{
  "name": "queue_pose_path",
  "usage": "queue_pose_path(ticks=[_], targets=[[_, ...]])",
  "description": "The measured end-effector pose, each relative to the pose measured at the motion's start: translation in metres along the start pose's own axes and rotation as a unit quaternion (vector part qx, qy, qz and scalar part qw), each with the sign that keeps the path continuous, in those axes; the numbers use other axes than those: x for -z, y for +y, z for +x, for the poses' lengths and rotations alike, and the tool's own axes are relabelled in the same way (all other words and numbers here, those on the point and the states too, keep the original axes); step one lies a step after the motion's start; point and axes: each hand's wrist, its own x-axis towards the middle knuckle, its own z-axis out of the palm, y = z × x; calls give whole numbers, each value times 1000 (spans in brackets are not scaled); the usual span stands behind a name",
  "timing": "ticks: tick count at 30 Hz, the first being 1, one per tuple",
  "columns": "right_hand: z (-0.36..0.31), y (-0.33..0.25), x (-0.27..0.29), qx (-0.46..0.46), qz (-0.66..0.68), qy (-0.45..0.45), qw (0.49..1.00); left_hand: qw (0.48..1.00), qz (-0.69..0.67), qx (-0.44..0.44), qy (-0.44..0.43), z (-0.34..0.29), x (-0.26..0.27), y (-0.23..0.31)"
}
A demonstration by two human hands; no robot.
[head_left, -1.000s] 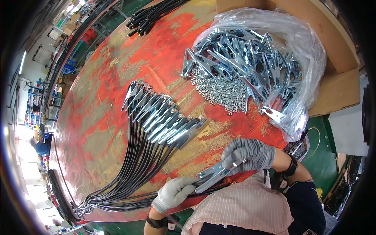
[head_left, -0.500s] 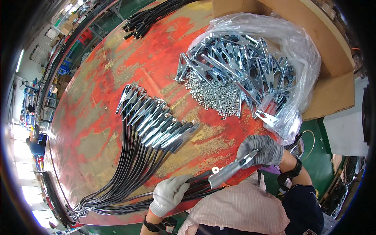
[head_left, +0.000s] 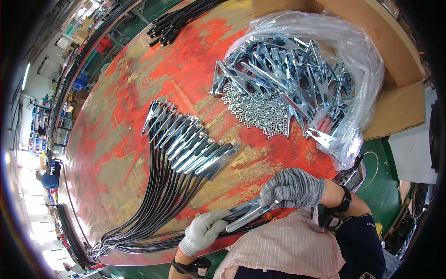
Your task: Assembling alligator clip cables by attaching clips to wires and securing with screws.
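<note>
Clamp (head_left: 246, 215), shiny metal (black cable attached), with fingers of both gloved hands closed around it

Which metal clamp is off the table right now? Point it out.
The clamp gripped between both gloved hands, left hand and right hand, near the table's edge. The others lie in a cabled row or piled on the plastic bag.

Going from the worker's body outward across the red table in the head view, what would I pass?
Left hand and right hand holding a metal clamp → row of cabled clamps → pile of small nuts → plastic bag of loose clamps → bundle of black cables.
</note>
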Motion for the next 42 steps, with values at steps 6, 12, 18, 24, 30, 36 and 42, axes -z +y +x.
queue_pose_path(ticks=[6,12,18,24,30,36,42], targets=[[5,-5,-3,24,23,6,999,999,-13,44,-10,-2,1,-4],[13,9,3,92,-46,12,995,983,-114,122,-82,-3,6,-5],[18,15,8,175,-166,-9,970,994,-22,71,-77,5,10,6],[22,15,5,153,-253,-25,955,995,76,20,-55,16,3,11],[25,17,2,158,-225,-50,960,984,62,-5,-164,23,9,9],[33,14,-6,98,-254,-71,960,981,150,-60,-108,25,3,16],[27,13,-21,42,-241,-77,966,948,292,-123,-37,21,-5,29]])
